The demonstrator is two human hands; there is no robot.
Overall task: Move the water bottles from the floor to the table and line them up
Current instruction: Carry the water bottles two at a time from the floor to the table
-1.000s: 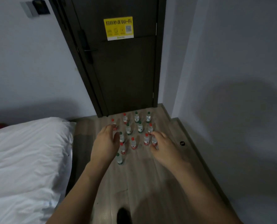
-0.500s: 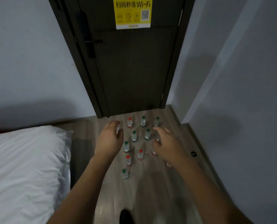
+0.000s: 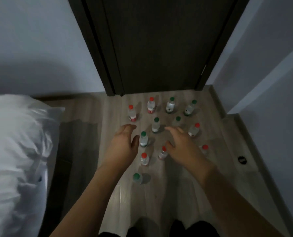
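Several small clear water bottles with red or green caps stand upright on the wooden floor (image 3: 168, 194) before a dark door. My left hand (image 3: 123, 147) hovers open just left of a green-capped bottle (image 3: 143, 139), thumb close to it, holding nothing. My right hand (image 3: 183, 147) reaches out open over the cluster, partly covering a red-capped bottle (image 3: 162, 153); another red-capped bottle (image 3: 204, 148) peeks out to its right. A green-capped bottle (image 3: 137, 178) stands nearest me. No table is in view.
A bed with white bedding (image 3: 17, 159) fills the left side. The dark door (image 3: 159, 45) is shut straight ahead. Grey walls close in on the right, with a black floor door stop (image 3: 242, 159) near the skirting. My dark-clad legs show at the bottom edge.
The view has tipped down and closer to the bottles. Both hands have lowered towards the cluster, still holding nothing.
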